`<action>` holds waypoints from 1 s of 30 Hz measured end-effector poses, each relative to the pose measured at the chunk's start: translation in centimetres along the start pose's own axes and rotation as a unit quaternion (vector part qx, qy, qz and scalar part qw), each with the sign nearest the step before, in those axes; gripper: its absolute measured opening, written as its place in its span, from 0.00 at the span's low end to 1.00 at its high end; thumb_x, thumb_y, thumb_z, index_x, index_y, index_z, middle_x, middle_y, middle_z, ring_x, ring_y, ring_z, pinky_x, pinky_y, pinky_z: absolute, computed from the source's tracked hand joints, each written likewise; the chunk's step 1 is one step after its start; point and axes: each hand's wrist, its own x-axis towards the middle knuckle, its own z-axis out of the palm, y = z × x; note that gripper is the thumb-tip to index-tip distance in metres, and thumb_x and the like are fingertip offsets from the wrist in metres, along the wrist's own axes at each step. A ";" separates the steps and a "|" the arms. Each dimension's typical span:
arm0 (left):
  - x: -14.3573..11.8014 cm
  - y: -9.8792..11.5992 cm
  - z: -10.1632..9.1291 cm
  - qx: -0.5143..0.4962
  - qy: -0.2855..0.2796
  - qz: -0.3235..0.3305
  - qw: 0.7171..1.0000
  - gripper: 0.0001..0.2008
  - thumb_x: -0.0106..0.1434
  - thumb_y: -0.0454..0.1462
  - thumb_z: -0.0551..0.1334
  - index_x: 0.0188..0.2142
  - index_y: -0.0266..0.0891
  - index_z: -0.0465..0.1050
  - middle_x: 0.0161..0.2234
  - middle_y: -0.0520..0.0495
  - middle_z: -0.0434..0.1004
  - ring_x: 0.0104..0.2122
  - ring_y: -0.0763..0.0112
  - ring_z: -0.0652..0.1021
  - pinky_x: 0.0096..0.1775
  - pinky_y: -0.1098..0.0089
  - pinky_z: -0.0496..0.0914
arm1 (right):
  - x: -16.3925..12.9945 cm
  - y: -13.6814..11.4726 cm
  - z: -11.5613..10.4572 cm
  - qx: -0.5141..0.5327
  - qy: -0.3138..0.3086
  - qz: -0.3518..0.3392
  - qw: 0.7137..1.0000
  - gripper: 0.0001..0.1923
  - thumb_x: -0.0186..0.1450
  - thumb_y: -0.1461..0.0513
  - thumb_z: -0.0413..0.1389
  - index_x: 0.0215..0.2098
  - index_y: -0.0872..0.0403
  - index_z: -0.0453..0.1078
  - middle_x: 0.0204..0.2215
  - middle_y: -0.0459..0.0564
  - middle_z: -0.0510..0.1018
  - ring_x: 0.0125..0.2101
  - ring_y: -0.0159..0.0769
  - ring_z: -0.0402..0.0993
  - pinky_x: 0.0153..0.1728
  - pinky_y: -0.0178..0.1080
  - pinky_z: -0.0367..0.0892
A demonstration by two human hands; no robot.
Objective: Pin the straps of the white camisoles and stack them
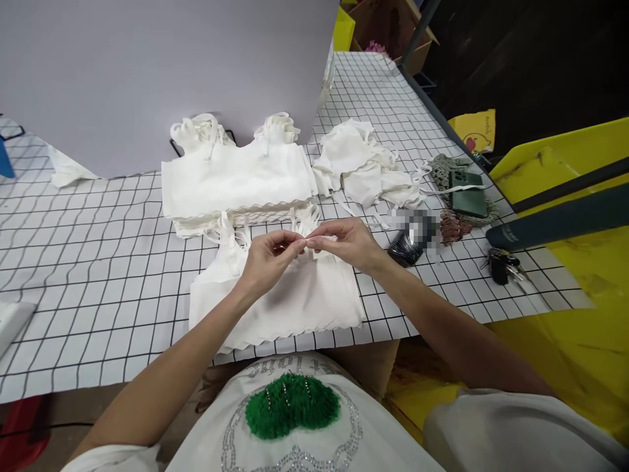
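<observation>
We pinch a thin strap [307, 243] between both hands, left hand [268, 259] and right hand [346, 244], above the white garment [295, 301] on the tabletop [98, 262], apparently mid-tying, needing steady fingertip tension.

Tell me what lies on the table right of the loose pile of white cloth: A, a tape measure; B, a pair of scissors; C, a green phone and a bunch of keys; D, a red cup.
C: a green phone lies right of the loose pile of white cloth, with a bunch of keys nearer on the gridded table.
</observation>
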 end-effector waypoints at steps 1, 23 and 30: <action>-0.1 -0.3 -0.2 0.025 0.000 0.011 1.000 0.10 0.63 0.43 0.66 0.34 0.38 0.78 0.31 0.47 0.80 0.30 0.69 0.78 0.33 0.68 0.72 | 0.0 0.1 0.0 -0.020 0.005 -0.009 1.000 0.13 0.60 0.52 0.65 0.30 0.54 0.79 0.24 0.46 0.78 0.28 0.33 0.72 0.33 0.38 0.66; -2.3 -5.2 -0.1 0.229 -0.009 0.122 0.966 0.02 0.64 0.35 0.66 0.34 0.40 0.78 0.31 0.48 0.80 0.33 0.64 0.77 0.37 0.64 0.68 | 0.7 1.6 0.8 -0.325 -0.251 -0.093 0.907 0.13 0.69 0.68 0.52 0.33 0.56 0.78 0.29 0.52 0.78 0.39 0.41 0.67 0.47 0.49 0.59; -2.5 -5.2 -0.6 0.245 -0.037 0.127 0.960 0.02 0.64 0.34 0.64 0.34 0.41 0.77 0.33 0.47 0.80 0.34 0.64 0.77 0.38 0.65 0.69 | 0.3 2.1 0.2 -0.254 -0.216 -0.096 0.938 0.08 0.67 0.68 0.52 0.35 0.56 0.74 0.32 0.50 0.78 0.38 0.39 0.68 0.45 0.45 0.60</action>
